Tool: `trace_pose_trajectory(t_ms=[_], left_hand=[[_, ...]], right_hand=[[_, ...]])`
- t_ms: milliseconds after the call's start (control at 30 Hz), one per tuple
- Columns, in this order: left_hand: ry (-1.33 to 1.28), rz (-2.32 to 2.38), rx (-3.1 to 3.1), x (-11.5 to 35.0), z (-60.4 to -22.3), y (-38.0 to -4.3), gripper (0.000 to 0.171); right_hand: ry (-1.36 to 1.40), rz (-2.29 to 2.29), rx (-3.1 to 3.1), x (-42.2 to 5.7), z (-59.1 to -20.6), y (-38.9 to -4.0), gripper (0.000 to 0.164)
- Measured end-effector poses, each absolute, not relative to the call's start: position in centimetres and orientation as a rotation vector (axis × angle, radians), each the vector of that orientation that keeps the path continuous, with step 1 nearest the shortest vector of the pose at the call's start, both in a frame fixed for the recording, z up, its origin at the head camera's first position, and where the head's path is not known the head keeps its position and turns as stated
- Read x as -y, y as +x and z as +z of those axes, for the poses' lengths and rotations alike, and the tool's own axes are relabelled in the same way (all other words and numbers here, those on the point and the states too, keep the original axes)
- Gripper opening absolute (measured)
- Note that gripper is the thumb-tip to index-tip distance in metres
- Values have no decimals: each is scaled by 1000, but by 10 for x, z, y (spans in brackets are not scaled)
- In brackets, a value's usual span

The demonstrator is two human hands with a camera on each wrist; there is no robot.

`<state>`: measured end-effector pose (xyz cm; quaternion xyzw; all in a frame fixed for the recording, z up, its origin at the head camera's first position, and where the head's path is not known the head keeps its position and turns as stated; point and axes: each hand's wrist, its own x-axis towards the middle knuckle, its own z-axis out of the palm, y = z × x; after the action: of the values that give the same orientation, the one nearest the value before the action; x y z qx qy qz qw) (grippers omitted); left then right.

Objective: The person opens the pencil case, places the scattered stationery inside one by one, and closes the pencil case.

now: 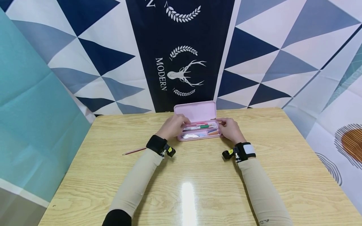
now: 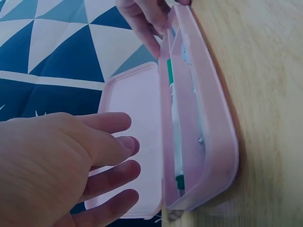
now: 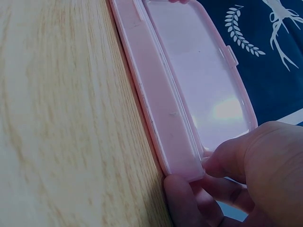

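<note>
A pink pencil case point(image 1: 183, 138) lies with its hinged lid point(image 1: 198, 112) raised at the back of the table. Inside are several pens and pencils, among them a green-and-white pen point(image 1: 204, 126). My left hand point(image 1: 173, 126) is over the case's left end; in the left wrist view its fingers are spread and slightly bent in front of the lid, with nothing between them. At the other end, my right hand point(image 1: 230, 129) grips the case's corner, its thumb point(image 3: 227, 158) by the hinge side and its fingers against the end wall.
A reddish pencil point(image 1: 134, 151) lies on the wooden table point(image 1: 198, 175), partly hidden behind the left wrist. Close behind the case hangs a patterned cloth point(image 1: 186, 37), at the table's back edge. Each wrist wears a strapped camera.
</note>
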<state>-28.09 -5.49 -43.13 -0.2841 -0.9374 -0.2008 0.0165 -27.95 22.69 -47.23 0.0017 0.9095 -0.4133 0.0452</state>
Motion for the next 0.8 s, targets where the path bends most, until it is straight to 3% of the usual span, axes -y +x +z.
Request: trace_pose_trajectory(t_ms=[400,800], left_hand=[[-890,-565,2843,71,-429,-274,21],[-902,-549,2828,105,-434,-254,29]], right_hand=[[9,-1270,-2768,-227,-471,-279,40],[15,-1259,-2769,-227,-473,-280,40]])
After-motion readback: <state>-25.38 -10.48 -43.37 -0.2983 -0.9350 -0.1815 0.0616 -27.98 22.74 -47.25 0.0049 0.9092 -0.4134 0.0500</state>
